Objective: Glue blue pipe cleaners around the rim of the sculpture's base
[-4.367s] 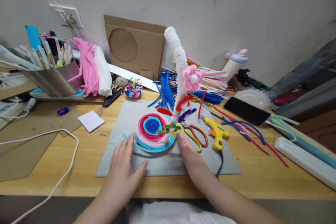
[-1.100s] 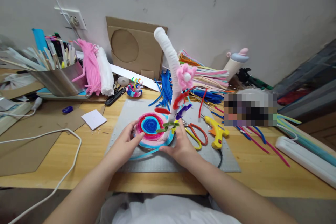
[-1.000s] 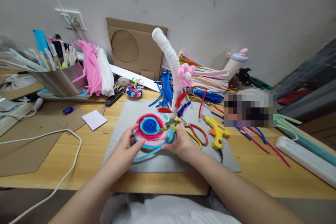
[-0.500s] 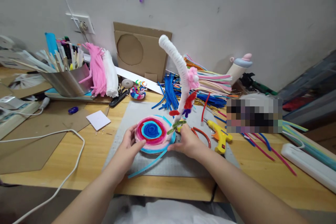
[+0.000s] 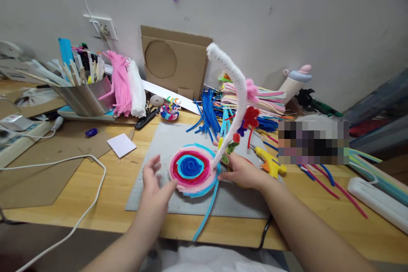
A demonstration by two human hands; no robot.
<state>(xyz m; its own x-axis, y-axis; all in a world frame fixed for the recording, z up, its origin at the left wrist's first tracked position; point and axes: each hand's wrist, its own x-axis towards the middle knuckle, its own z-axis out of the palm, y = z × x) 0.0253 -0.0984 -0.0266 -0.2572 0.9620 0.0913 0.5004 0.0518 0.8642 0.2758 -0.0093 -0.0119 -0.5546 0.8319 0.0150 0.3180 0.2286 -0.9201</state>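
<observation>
A round disc [image 5: 191,165] of coiled pipe cleaners, ringed in blue, light blue, red and pink, is tilted over a grey mat [image 5: 153,197]. From its right side rises a curved white fuzzy stem [image 5: 242,102], carrying a pink flower [image 5: 251,89], a red flower [image 5: 251,117] and green leaves. My right hand [image 5: 240,172] grips the disc's right edge near the stem's foot; some fingers are hidden behind it. To the left, my left hand [image 5: 156,185] is open, fingers apart, its thumb close to the rim. A loose light blue pipe cleaner [image 5: 207,210] trails from the disc toward me.
Right of my hand lies a yellow glue gun [image 5: 270,161]. Bundles of blue pipe cleaners [image 5: 210,110] lie behind the mat, near a cardboard panel [image 5: 191,63]. At left are a metal holder of sticks [image 5: 84,100], a white card [image 5: 121,145] and a white cable [image 5: 103,178].
My left hand has let go of the disc and opened. The disc, with its stem, has shifted right and turned, and the loose light blue end has swung to the right.
</observation>
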